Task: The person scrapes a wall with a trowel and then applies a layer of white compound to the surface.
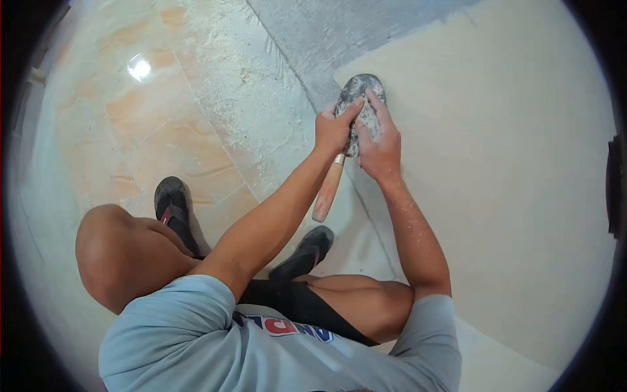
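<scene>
Both hands are closed around a dark oval piece (pixel 371 117), shaped like a shoe sole and caked with white plaster-like material. My left hand (pixel 334 130) grips its left edge, with the thumb laid across its face. On the other side, my right hand (pixel 380 145) holds the right edge with fingers stretched along it. A wooden handle (pixel 326 195) with a metal ferrule juts out below the lower end of the oval, angled down and left. Where the handle's upper end goes is hidden behind the hands and the oval piece. White dust coats the fingers and right forearm.
A smooth cream surface (pixel 503 176) spreads to the right, bordering a rough grey area (pixel 339 32) at the top. White crumbs and dust (pixel 241 78) cover part of the orange-veined floor tiles (pixel 163 130). My feet in dark flip-flops (pixel 173 199) stand below. A dark object (pixel 614 186) sits at the right edge.
</scene>
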A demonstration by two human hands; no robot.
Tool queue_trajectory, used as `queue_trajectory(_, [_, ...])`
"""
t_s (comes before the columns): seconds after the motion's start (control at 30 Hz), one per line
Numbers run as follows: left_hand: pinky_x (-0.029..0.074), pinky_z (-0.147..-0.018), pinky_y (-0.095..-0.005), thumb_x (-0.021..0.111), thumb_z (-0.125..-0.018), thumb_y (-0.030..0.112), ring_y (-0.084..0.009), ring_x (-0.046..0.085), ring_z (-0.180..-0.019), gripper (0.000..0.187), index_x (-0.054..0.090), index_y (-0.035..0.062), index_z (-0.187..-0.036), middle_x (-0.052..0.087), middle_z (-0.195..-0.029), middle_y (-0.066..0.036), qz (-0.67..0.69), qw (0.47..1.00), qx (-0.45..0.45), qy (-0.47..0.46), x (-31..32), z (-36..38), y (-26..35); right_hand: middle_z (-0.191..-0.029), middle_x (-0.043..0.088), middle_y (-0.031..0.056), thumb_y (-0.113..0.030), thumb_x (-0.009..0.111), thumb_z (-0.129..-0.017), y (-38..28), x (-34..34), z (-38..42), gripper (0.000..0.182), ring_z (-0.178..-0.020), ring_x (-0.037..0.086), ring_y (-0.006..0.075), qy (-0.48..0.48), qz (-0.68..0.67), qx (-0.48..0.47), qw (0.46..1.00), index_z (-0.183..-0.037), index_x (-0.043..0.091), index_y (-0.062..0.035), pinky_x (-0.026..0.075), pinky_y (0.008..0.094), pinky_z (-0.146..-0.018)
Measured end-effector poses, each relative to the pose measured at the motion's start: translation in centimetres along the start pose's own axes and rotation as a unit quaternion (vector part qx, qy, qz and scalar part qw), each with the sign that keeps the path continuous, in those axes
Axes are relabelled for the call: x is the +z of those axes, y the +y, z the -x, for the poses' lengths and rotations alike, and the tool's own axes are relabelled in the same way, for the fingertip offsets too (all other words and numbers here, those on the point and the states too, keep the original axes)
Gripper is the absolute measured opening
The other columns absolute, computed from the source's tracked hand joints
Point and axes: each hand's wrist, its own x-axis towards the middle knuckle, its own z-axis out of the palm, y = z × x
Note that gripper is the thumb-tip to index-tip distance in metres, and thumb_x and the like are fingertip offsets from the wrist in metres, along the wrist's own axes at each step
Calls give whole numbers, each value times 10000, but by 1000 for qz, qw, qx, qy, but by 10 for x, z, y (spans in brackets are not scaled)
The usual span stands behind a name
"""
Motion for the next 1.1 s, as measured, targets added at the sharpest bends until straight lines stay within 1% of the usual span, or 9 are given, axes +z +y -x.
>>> queue_trajectory(0.03, [536,-705,-277,829,-887,329,-112,657,-773,471,711,-61,-1124,741,-949,-90,4,1000,16,9,0,1,-1,-1438,592,209,-41,594,-908,3,4,-3,561,-1358,555,315,16,-5,-11,1000,-1465,524,-23,404,381,-1139])
queue_trajectory(0.17, [542,-718,-276,794,-925,299,-121,669,-826,456,664,-36,-1206,731,-1027,-91,-9,1000,4,12,-5,-10,-15,-1446,571,238,-53,593,-915,-2,4,-5,654,-1360,536,394,23,-2,36,999,-1542,409,-47,422,423,-1128])
queue_trajectory(0.27, [528,-699,-267,829,-885,324,-105,642,-775,454,696,-50,-1106,724,-938,-79,-16,999,17,25,-10,-11,-14,-1435,576,237,-88,636,-898,-26,25,12,760,-1302,576,412,149,35,92,984,-1589,320,-76,462,442,-1088])
queue_trajectory(0.37, [537,-687,-278,819,-892,318,-113,641,-768,460,678,-52,-1125,720,-946,-97,-37,999,-5,25,-10,-6,-1,-1403,600,227,-115,679,-896,-25,50,8,663,-1268,607,393,231,16,88,969,-1514,449,-50,486,424,-1057])
queue_trajectory(0.4, [536,-681,-279,817,-894,315,-113,640,-766,454,678,-49,-1126,719,-940,-96,-31,998,-29,39,-4,-4,0,-1365,631,216,-148,666,-901,-25,43,2,640,-1185,647,419,213,64,89,971,-1504,464,-78,533,452,-959])
queue_trajectory(0.57, [532,-690,-283,814,-879,283,-115,637,-766,404,701,-55,-1070,725,-918,-90,-15,1000,-16,18,0,-2,-2,-1338,640,242,-106,623,-925,-19,43,6,578,-1165,670,393,243,-5,87,966,-1481,483,-29,528,427,-971])
queue_trajectory(0.63, [532,-694,-285,814,-878,286,-116,638,-772,406,706,-57,-1068,728,-918,-90,-4,999,-19,27,0,-7,-9,-1406,607,216,-46,631,-904,-21,38,0,607,-1241,634,306,222,-18,88,971,-1487,470,6,491,385,-1039])
queue_trajectory(0.8, [537,-704,-292,808,-882,285,-113,642,-788,405,715,-65,-1064,735,-909,-96,-36,999,12,27,-6,-10,-15,-1292,690,235,2,583,-909,-7,46,1,432,-1212,663,321,223,-5,78,972,-1336,645,31,485,382,-1051])
queue_trajectory(1.1, [537,-666,-296,805,-887,303,-122,640,-748,429,697,-55,-1097,722,-917,-98,-86,996,-3,40,4,-10,2,-1347,649,259,-79,559,-922,-2,48,-9,481,-1264,631,388,235,-14,98,967,-1393,611,6,494,420,-1047])
